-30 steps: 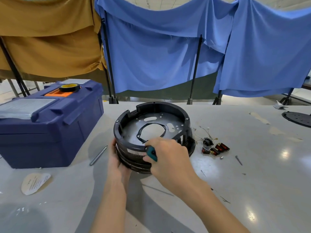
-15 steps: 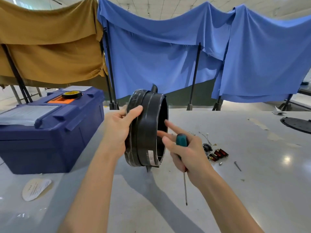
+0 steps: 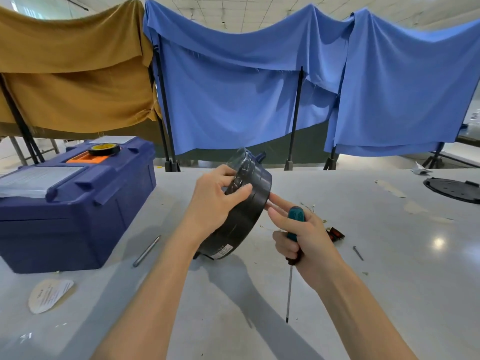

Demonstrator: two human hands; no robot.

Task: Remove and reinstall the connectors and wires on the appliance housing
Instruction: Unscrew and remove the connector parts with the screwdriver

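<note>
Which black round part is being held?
The ring housing, tilted on edge in the left hand; the flat disc lies apart at far right.

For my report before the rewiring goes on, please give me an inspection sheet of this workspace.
Surface: pale glossy table, scuffed, with small debris.
Job's things: black housing, tilted on edge; red-black connectors loose on the table.
Clutter: blue toolbox with tape roll on top; metal rod; paper label; small screw; black disc far right.
Grippers: left hand grips the housing rim; right hand holds screwdriver tip down, two fingers touching the housing.
Cables: thin wires near the connectors.
Surroundings: blue cloths and ochre cloth hung on black stands.
</note>
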